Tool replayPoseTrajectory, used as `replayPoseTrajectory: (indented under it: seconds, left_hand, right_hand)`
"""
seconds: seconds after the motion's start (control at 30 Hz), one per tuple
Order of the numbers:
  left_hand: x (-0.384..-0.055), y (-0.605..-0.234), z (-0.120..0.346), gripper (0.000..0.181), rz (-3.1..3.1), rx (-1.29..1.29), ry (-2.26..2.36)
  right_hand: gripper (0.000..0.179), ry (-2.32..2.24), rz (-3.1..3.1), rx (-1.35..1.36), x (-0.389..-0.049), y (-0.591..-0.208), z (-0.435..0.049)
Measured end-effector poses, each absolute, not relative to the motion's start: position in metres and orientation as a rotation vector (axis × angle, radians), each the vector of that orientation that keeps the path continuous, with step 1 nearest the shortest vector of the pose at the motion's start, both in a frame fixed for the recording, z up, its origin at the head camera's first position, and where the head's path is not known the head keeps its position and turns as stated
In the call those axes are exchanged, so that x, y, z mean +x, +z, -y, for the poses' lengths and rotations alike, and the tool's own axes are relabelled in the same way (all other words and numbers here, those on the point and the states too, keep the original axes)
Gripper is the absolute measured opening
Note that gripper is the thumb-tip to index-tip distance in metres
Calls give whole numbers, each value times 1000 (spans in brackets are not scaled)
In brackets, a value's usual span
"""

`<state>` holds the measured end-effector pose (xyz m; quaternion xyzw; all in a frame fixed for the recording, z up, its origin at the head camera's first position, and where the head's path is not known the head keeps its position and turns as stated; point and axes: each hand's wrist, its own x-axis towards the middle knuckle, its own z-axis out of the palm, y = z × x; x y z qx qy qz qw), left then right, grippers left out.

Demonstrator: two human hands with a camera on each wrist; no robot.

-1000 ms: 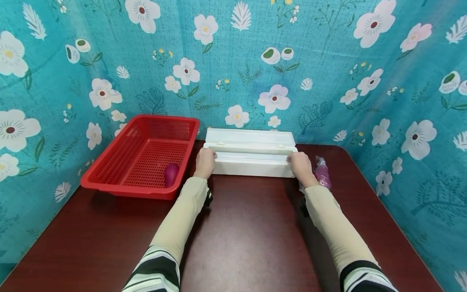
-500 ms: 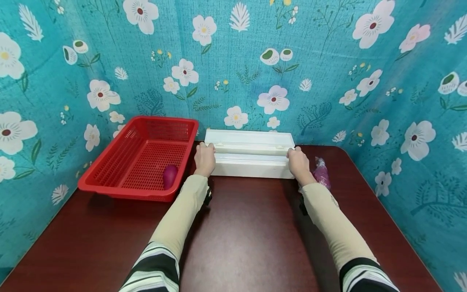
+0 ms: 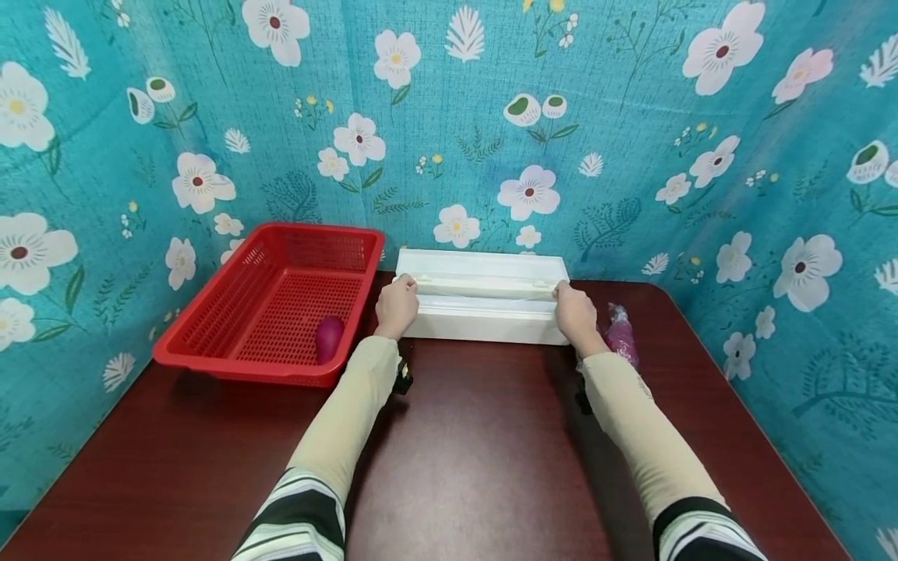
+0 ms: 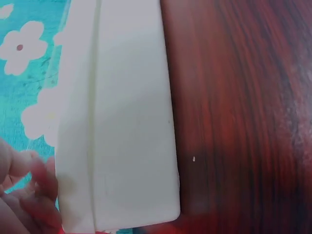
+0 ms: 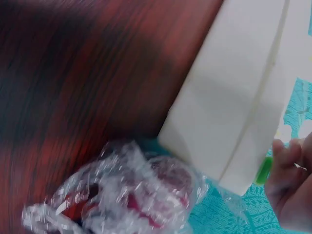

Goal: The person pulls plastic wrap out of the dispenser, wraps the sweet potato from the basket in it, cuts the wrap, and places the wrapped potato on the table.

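Note:
A long white cling film dispenser lies at the back of the brown table, its lid tilted up behind. At its left end, my left hand has curled fingers just over the top edge. My right hand is the same at the right end. Both hands seem to pinch clear cling film, which shows faintly and is hard to make out between them. In the right wrist view a green tab shows beside the right fingers. A purple thing wrapped in clear film lies beyond the right hand.
A red basket stands at the left, with a purple eggplant-like object inside. A blue flowered cloth hangs behind and at both sides. Bare tabletop lies between the forearms.
Both hands have stayed at the dispenser's ends and risen slightly, the left hand a little more upright. The dispenser, basket and wrapped thing keep their places.

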<state>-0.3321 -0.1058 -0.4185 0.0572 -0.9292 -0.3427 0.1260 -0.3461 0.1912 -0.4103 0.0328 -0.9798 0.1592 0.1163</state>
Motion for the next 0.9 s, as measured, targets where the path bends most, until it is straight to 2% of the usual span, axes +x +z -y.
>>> replayPoseTrajectory:
  seconds: [0.33, 0.9]
  left_hand:
    - [-329, -418, 113, 23, 2448, 298, -1541]
    - [-329, -416, 113, 18, 2128, 476, -1763]
  right_hand:
    - [21, 837, 2809, 44, -346, -407, -188]
    - [20, 1072, 2573, -85, -341, -418, -185]
